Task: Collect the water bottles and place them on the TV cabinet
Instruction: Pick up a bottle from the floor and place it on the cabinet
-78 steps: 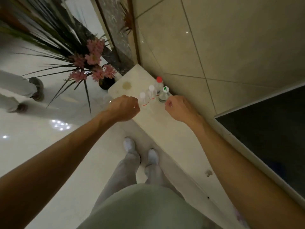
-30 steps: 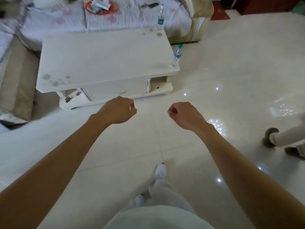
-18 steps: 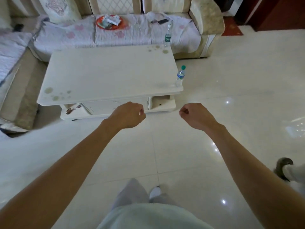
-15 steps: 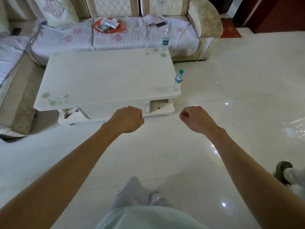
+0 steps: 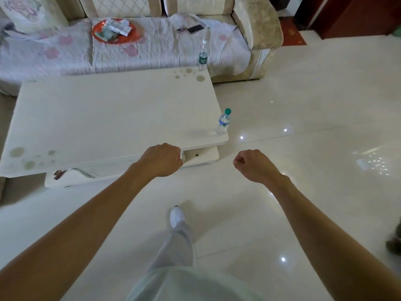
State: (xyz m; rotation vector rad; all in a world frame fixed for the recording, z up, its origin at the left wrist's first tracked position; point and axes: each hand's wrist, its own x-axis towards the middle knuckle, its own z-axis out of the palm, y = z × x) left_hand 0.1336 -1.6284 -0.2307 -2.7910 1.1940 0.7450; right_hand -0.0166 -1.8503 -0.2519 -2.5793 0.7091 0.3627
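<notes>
Both arms extended forward over the glossy cream tiled floor [image 5: 303, 105]; left hand [image 5: 161, 159] clenched in a loose fist, nothing in it, overlapping the near edge of the low white rectangular coffee table [image 5: 108, 118] in view; right hand [image 5: 252, 165] also a closed empty fist, over bare floor to the right of the table. Clear plastic water bottle with teal cap [image 5: 223, 122] stands upright at the table's near right corner. Second clear plastic bottle with white cap and green label [image 5: 203, 55] upright at the far right corner of the table, just in front of the beige sofa with pale floral cover [image 5: 152, 46]. On the sofa seat: orange round tray with papers [image 5: 114, 31] and a dark phone [image 5: 194, 28]. One white shoe [image 5: 176, 217] stepped forward on the floor. Versus 0.5 s ago: table and both bottles sit larger and lower in view, so the person has closed in on the table; left fist, then short of the table's lower shelf, now reaches its edge; fists unchanged, both closed; other person's shoe at right edge [image 5: 393, 246] lower in frame
</notes>
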